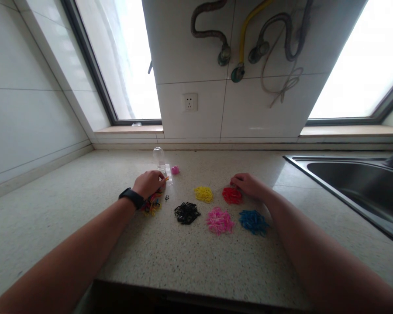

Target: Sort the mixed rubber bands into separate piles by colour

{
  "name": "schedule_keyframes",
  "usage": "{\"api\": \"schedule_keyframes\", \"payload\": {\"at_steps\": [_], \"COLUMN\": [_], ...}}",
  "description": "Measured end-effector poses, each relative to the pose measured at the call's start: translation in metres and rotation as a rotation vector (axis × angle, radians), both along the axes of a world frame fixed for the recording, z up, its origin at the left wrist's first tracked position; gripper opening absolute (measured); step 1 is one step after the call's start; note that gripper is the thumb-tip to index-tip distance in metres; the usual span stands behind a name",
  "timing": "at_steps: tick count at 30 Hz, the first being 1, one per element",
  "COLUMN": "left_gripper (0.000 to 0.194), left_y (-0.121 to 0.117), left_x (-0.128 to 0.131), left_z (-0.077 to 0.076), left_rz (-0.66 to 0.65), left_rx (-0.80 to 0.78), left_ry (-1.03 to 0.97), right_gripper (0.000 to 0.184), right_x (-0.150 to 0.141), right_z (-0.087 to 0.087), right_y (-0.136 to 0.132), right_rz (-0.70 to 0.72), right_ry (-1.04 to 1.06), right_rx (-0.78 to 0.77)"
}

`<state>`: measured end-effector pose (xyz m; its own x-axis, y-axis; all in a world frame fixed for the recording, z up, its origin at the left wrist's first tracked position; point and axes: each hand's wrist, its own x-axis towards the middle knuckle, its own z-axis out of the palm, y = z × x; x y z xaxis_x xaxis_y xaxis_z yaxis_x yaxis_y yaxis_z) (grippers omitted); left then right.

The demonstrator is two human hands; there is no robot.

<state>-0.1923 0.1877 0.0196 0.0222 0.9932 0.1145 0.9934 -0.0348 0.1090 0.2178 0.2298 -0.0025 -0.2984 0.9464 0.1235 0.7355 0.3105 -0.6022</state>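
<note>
My left hand [148, 183], wearing a black watch, is closed in a pinch on a small yellow-orange rubber band [166, 179]. Beneath it lies a mixed-colour pile of rubber bands [152, 206], partly hidden by the hand. My right hand [246, 182] is at the far edge of the red rubber band pile [232, 196], fingers curled together; what they hold, if anything, is hidden. Between the hands sits a yellow pile [203, 194]. Nearer to me are a black pile [187, 213], a pink pile [219, 220] and a blue pile [253, 222].
Behind my left hand a clear plastic bottle [157, 158] stands near a pink cap [175, 170]. A stray dark band [167, 198] lies beside the mixed pile. A steel sink [347, 187] is set into the speckled countertop [190, 266] on the right; a tiled wall rises behind.
</note>
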Motion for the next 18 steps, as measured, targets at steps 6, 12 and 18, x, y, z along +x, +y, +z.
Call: {"api": "schedule_keyframes", "payload": {"at_steps": [6, 12, 18], "left_gripper": [0.03, 0.026, 0.031], "left_y": [-0.001, -0.009, -0.028], "left_x": [-0.001, 0.007, 0.044], "left_z": [0.004, 0.018, 0.027], "left_rz": [-0.038, -0.196, -0.343], "left_rx": [0.054, 0.157, 0.164], "left_ry": [-0.079, -0.289, -0.554], "right_gripper": [0.033, 0.033, 0.034], "right_x": [0.0, -0.001, -0.004], "right_z": [-0.003, 0.001, 0.007], "right_y": [0.002, -0.002, -0.005], "right_rz": [-0.025, -0.048, -0.077], "right_ry": [0.03, 0.093, 0.166], "right_rx": [-0.007, -0.039, -0.039]}}
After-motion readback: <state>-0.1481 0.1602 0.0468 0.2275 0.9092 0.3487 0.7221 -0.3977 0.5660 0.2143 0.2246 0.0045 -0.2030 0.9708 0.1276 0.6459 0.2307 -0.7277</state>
